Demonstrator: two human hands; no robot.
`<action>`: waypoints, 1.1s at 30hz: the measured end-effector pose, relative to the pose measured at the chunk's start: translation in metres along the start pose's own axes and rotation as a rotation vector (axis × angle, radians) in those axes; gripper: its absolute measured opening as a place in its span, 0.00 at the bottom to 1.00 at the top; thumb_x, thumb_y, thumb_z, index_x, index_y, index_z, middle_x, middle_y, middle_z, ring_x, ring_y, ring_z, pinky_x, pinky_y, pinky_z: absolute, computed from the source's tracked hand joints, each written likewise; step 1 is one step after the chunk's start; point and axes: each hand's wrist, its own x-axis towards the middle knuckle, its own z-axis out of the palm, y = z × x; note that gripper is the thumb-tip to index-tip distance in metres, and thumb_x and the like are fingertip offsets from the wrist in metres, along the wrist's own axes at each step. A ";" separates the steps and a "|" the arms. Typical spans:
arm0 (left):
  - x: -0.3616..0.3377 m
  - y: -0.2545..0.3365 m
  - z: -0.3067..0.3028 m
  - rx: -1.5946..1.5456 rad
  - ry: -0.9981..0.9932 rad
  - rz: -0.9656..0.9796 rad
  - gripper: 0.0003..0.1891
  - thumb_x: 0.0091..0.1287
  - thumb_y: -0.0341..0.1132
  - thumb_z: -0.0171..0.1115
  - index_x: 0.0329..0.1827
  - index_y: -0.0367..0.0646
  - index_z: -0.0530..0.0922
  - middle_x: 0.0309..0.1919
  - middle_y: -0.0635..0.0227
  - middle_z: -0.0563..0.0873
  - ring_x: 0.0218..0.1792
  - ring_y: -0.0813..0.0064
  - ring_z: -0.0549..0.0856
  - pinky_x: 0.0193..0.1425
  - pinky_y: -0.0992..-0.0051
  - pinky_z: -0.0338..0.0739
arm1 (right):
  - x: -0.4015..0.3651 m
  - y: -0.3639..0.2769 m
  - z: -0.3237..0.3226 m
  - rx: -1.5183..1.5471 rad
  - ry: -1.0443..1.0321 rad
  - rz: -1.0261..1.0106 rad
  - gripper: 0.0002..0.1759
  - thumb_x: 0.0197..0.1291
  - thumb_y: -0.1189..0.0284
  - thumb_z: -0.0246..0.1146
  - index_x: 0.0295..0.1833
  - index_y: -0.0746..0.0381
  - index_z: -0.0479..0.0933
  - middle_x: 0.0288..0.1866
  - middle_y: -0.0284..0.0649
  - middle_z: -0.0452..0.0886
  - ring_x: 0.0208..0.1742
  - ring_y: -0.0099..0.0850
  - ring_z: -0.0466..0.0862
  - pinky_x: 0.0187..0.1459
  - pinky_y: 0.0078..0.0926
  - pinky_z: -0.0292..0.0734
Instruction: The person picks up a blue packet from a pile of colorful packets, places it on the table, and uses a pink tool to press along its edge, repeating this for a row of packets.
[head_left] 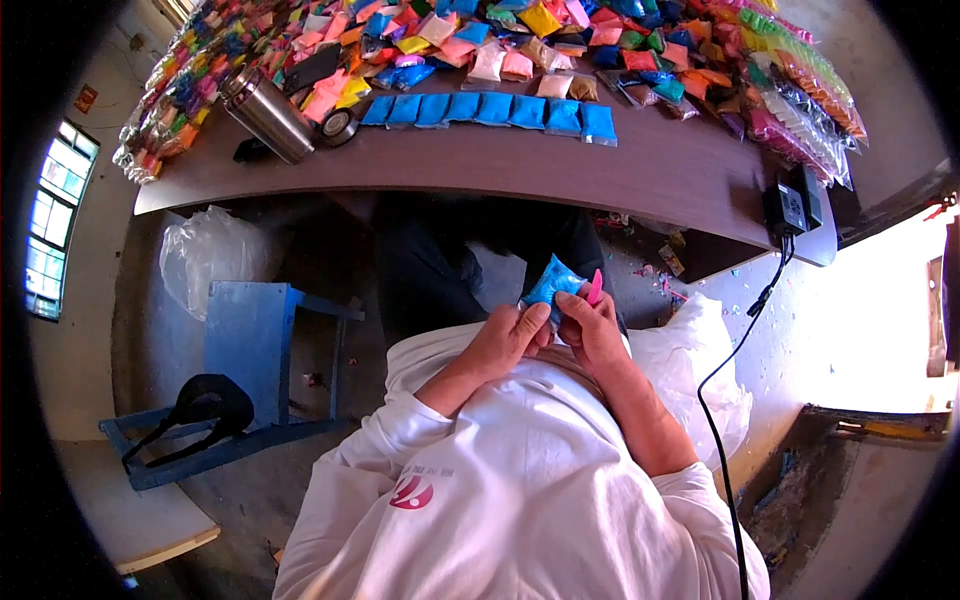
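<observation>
Blue packet (pixel 553 279), one, soft, clear-wrapped: held above our lap, between our two hands and well apart from the table. Left hand (pixel 513 338): fingers curled closed, thumb pressed to the packet's near left edge. Right hand (pixel 592 328): likewise closed, thumb on the packet's near right part; from it we also have a slim pink item (pixel 596 287) standing up just beside the packet, its kind too small to tell.

Nearer us than the grip: white shirt (pixel 520 480), ours, with a reddish printed mark. Just beyond the grip: our dark trousers (pixel 425 290).

Farther beyond: brown table (pixel 400 170), bearing eight blue packets (pixel 494 107) in one row; behind these, a broad heap of many-coloured packets (pixel 540 22). Beyond and left of the grip: steel flask (pixel 268 115), round lid (pixel 340 128) beside it. Beyond and right: black adapter (pixel 787 208) at the table's corner, black cable (pixel 758 302) trailing toward us.

Right of the grip, near our arm: white plastic bag (pixel 700 365). Well left: blue chair (pixel 250 340), black strapped item (pixel 218 402) upon it; behind, clear plastic bag (pixel 215 255).
</observation>
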 end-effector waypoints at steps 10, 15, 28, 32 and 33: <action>0.000 0.004 0.000 0.007 -0.008 -0.025 0.27 0.70 0.57 0.48 0.27 0.41 0.77 0.22 0.72 0.78 0.24 0.82 0.75 0.29 0.82 0.71 | -0.001 0.004 0.001 -0.060 0.052 -0.084 0.09 0.61 0.71 0.60 0.28 0.58 0.75 0.18 0.23 0.67 0.17 0.14 0.62 0.18 0.15 0.52; 0.000 0.002 0.000 0.014 -0.004 -0.038 0.27 0.70 0.57 0.49 0.28 0.41 0.77 0.22 0.72 0.78 0.24 0.82 0.75 0.29 0.82 0.71 | 0.001 0.002 0.003 -0.013 0.098 -0.123 0.06 0.62 0.70 0.60 0.39 0.62 0.78 0.20 0.23 0.68 0.18 0.13 0.62 0.20 0.14 0.53; 0.000 0.008 0.001 0.060 -0.025 -0.045 0.26 0.70 0.56 0.49 0.29 0.42 0.77 0.23 0.71 0.80 0.24 0.81 0.76 0.30 0.82 0.71 | 0.000 -0.004 0.010 -0.044 0.045 -0.123 0.05 0.60 0.71 0.62 0.39 0.61 0.76 0.23 0.24 0.71 0.19 0.12 0.64 0.20 0.13 0.55; -0.001 0.008 0.001 0.089 -0.034 -0.047 0.26 0.70 0.57 0.49 0.29 0.42 0.77 0.23 0.71 0.80 0.25 0.81 0.76 0.30 0.82 0.71 | 0.001 -0.002 0.015 0.040 0.057 -0.172 0.05 0.60 0.71 0.63 0.39 0.60 0.75 0.24 0.25 0.72 0.19 0.12 0.64 0.19 0.13 0.55; -0.001 0.007 0.001 0.089 -0.034 -0.046 0.26 0.70 0.57 0.49 0.29 0.42 0.77 0.23 0.71 0.80 0.25 0.81 0.76 0.30 0.82 0.71 | 0.003 -0.001 0.010 0.028 0.049 -0.139 0.06 0.59 0.71 0.63 0.40 0.60 0.75 0.24 0.25 0.72 0.19 0.12 0.65 0.19 0.13 0.56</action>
